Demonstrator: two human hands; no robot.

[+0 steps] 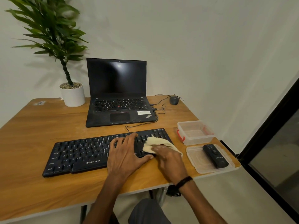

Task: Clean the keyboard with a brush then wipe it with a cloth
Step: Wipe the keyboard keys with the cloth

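A black Zebronics keyboard lies across the wooden desk in front of me. My left hand rests flat on its right-middle keys, fingers spread and thumb at the front edge. My right hand grips a crumpled cream cloth and presses it onto the keyboard's right end. A black brush-like object lies on a clear plastic lid to the right.
An open black laptop stands behind the keyboard, with a wired mouse at the back right. A potted plant is at the back left. A clear plastic box sits near the desk's right edge.
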